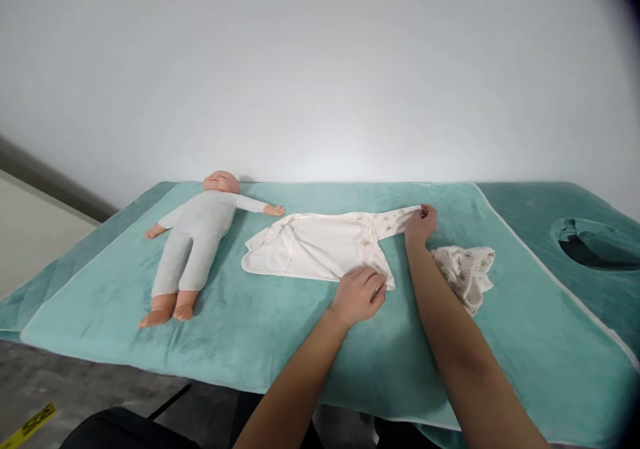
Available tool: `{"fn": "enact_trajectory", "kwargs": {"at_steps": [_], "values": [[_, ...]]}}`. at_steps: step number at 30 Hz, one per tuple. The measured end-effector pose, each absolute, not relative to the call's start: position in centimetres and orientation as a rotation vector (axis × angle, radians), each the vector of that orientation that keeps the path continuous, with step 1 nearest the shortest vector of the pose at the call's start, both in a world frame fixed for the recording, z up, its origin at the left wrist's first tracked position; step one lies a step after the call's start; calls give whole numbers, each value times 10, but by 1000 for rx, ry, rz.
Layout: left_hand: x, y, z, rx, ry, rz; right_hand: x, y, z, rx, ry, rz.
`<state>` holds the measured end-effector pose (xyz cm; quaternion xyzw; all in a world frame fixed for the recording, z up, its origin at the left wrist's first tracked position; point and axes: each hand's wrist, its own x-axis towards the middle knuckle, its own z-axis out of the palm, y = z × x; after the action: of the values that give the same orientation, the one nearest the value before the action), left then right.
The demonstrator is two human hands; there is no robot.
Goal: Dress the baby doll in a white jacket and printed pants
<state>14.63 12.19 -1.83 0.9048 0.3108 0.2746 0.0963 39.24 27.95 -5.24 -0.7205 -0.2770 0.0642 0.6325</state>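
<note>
A white baby garment (320, 245) with a small print lies spread flat on the teal towel (280, 329). My left hand (357, 294) rests on the garment's near right edge, fingers curled and pinching the fabric. My right hand (421, 224) is closed on the end of the garment's far sleeve, which is stretched out to the right. A baby doll (197, 235) in a grey suit lies on its back to the left of the garment, one arm reaching toward it.
A crumpled printed cloth (467, 270) lies just right of my right forearm. The padded table has a face hole (595, 249) at the far right. A white wall stands behind. Floor with yellow tape (30, 425) shows at lower left.
</note>
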Motion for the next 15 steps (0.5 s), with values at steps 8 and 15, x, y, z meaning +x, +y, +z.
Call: {"fn": "enact_trajectory", "kwargs": {"at_steps": [8, 15], "values": [[144, 116, -18, 2587, 933, 886, 390, 286, -43, -1921, -862, 95], [112, 98, 4, 2339, 1122, 1208, 357, 251, -21, -1936, -1215, -46]]}}
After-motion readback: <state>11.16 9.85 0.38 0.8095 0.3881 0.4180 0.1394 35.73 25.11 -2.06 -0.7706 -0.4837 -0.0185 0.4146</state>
